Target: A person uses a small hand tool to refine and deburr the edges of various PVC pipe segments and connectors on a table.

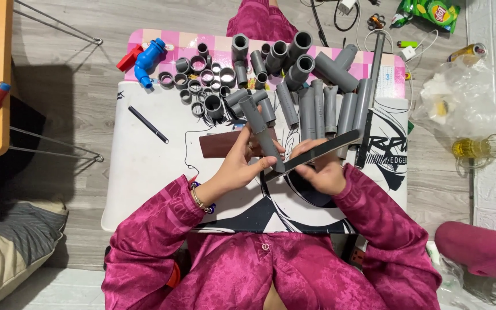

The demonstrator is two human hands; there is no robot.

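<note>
Left hand (242, 163) closed around a grey pipe (259, 129), gripping its lower part; pipe tilted, upper end pointing away over the desk (144, 183), lower end down between both hands. Right hand (322, 172) closed on a flat dark file (317, 152), held slantwise with its long edge against the pipe's lower end. Both hands just above the near middle of the desk, touching or almost touching each other at the pipe. Beaded bracelet (201, 201) on the left wrist; magenta sleeves (156, 229) on both arms.

Under the left hand, a brown sheet (216, 144) flat on the desk, partly hidden by the fingers. Behind the hands, a row of straight grey pipes (317, 106) side by side, and beyond them elbow and tee fittings (294, 57) in a heap. To the left of that, a scatter of short grey rings (202, 80). At the far left corner, a blue fitting (147, 60) beside a red piece (128, 59). Black pen (148, 124) alone on the left part of the desk, well apart from the hands.

On the floor to the right, a clear bag (460, 97) and a glass mug (480, 148) holding yellow liquid.
</note>
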